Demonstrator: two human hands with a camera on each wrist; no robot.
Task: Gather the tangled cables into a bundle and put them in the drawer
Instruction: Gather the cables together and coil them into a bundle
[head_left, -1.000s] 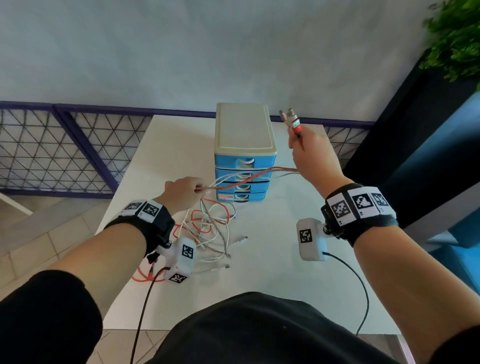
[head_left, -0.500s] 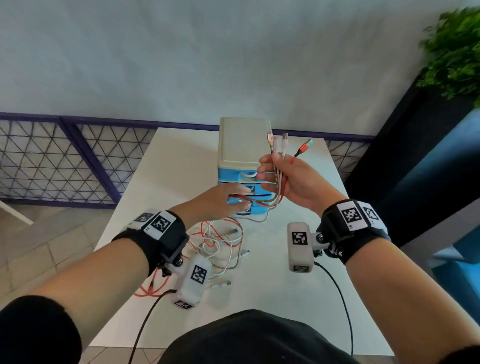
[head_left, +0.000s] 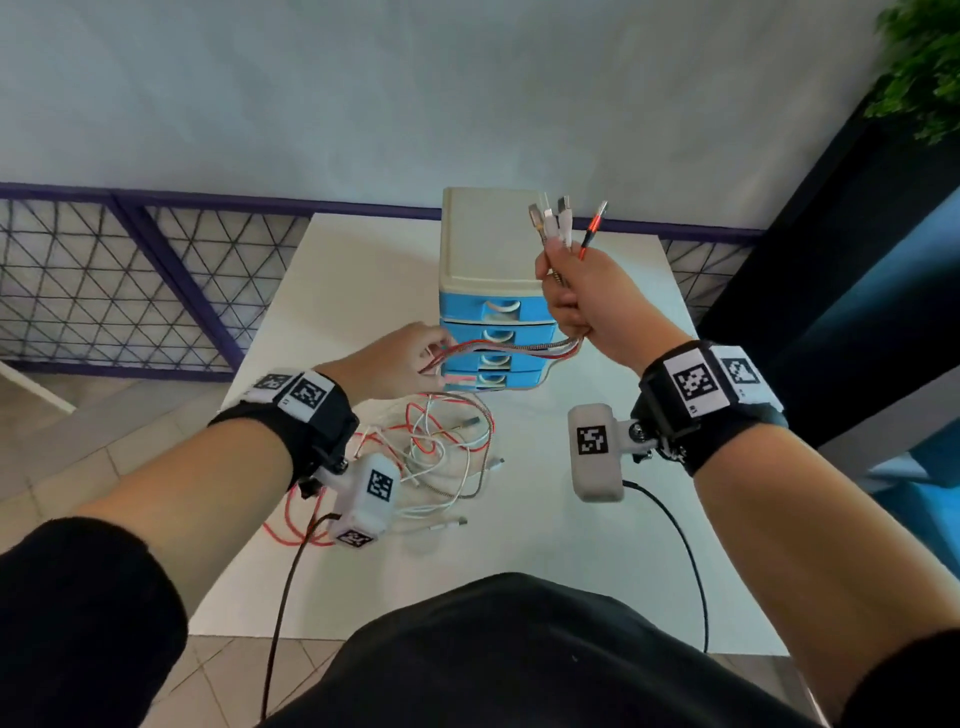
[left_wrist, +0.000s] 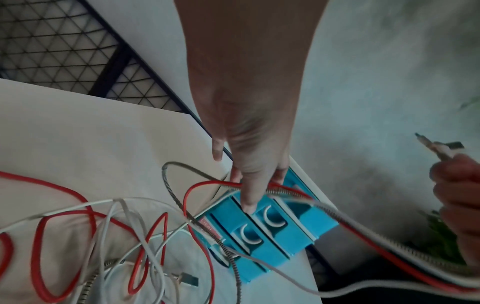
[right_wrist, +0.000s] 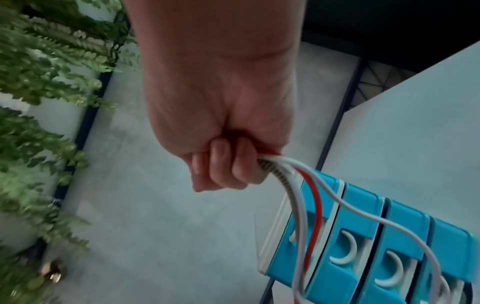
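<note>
Red, white and braided silver cables (head_left: 441, 452) lie tangled on the white table (head_left: 363, 291) in front of a small blue drawer unit (head_left: 483, 234) with a cream top; its drawers are closed. My right hand (head_left: 563, 291) is raised beside the unit and grips several cable ends in a fist, with the connectors (head_left: 561, 223) sticking up. The right wrist view shows the fist (right_wrist: 221, 168) with strands (right_wrist: 311, 195) trailing past the drawers (right_wrist: 363, 205). The strands run taut to my left hand (head_left: 434, 358), which pinches them in front of the drawer fronts (left_wrist: 272, 246).
A purple-framed mesh railing (head_left: 104, 270) runs behind and left of the table. A green plant (head_left: 924, 67) and dark blue furniture (head_left: 857, 312) stand to the right. One red loop (head_left: 291, 535) reaches the table's left front edge. Black wrist-camera leads (head_left: 685, 545) hang near my body.
My right hand has lifted the cable ends higher. My left hand has slid left along the strands, away from the right hand, so a taut stretch now spans between them.
</note>
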